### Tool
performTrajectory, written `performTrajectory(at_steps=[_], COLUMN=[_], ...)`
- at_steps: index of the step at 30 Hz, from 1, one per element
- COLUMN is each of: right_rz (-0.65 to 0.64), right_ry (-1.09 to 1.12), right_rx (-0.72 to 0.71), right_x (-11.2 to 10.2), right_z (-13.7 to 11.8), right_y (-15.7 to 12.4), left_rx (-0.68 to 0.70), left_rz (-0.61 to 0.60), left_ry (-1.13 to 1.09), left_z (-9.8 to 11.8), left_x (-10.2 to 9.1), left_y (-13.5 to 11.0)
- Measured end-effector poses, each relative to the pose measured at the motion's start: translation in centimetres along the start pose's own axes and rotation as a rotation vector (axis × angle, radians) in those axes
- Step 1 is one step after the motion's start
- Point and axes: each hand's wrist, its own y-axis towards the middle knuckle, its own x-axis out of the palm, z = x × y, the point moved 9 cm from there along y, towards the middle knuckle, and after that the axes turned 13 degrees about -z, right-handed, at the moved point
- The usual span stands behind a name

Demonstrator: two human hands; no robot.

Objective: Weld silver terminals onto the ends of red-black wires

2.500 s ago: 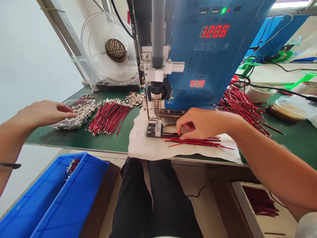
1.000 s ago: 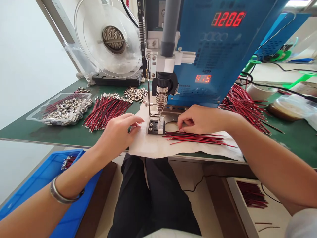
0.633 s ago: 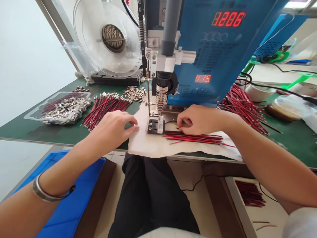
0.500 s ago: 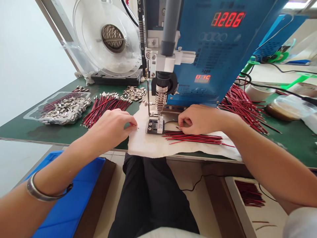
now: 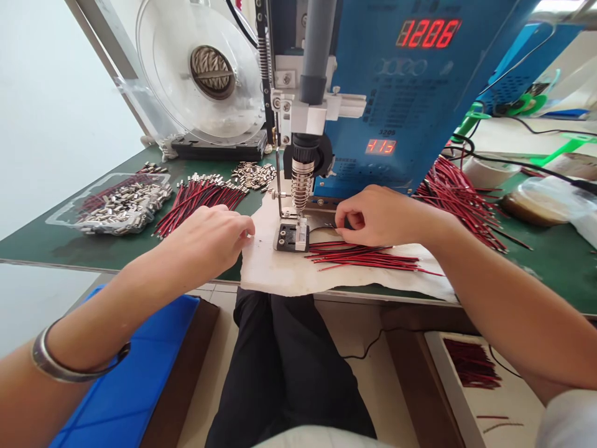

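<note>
My left hand (image 5: 212,233) hovers at the left edge of a white cloth (image 5: 280,277), its fingers pinched together on something too small to make out. Just right of it sits a small black fixture (image 5: 290,236) under the soldering tip (image 5: 299,186) of a blue machine (image 5: 401,93). My right hand (image 5: 380,214) is closed in a pinch on a thin wire that runs toward the fixture. A bundle of red and black wires (image 5: 368,256) lies on the cloth below that hand.
A clear tray of metal terminals (image 5: 116,202), a pile of finished wires (image 5: 198,194) and loose terminals (image 5: 254,175) lie at the left. More red wires (image 5: 454,199) lie at the right. A solder reel (image 5: 209,71) stands behind. A blue bin (image 5: 130,379) sits below left.
My left hand came from the terminal tray over to the cloth and has drawn back slightly left. My right hand lifted a little off the wire bundle. The small display dropped from 415 to 413.
</note>
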Motion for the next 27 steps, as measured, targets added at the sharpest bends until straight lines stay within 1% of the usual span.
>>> performTrajectory(at_steps=[4,7,10,13,17,19,21,25,27], right_rz=[0.032,0.083,0.132,0.179,0.249,0.261,0.238,0.102,0.064], right_ry=[0.070,0.132,0.161,0.173,0.161,0.171,0.175,0.157,0.129], right_rx=[-0.030,-0.045,-0.088,-0.183,-0.312,-0.345,-0.331,-0.250,-0.221], right_x=[-0.2,-0.6,-0.9,-1.1,-1.5,-1.6,-1.5,-0.4,0.1], right_z=[-0.3,0.0,0.0,-0.8,-2.2,-2.6,-2.6,-2.1,-1.9], right_y=[0.0,-0.1,-0.2,-0.4,-0.6,-0.7,-0.6,0.0,0.3], left_rx=[0.026,0.025,-0.025,-0.067,-0.037,-0.011,0.002,-0.006,-0.011], left_rz=[0.044,0.107,0.191,0.288,0.479,0.528,0.565,0.631,0.639], left_ry=[0.024,-0.103,-0.360,-0.680,-1.085,-1.222,-1.317,-1.493,-1.570], left_z=[0.5,0.3,-0.8,-1.5,-1.3,-0.6,0.0,0.9,1.2], left_x=[0.2,-0.1,-0.9,-1.3,-1.2,-0.8,-0.6,0.0,0.3], left_y=[-0.4,-0.8,-1.5,-2.1,-2.1,-1.5,-0.8,0.1,0.4])
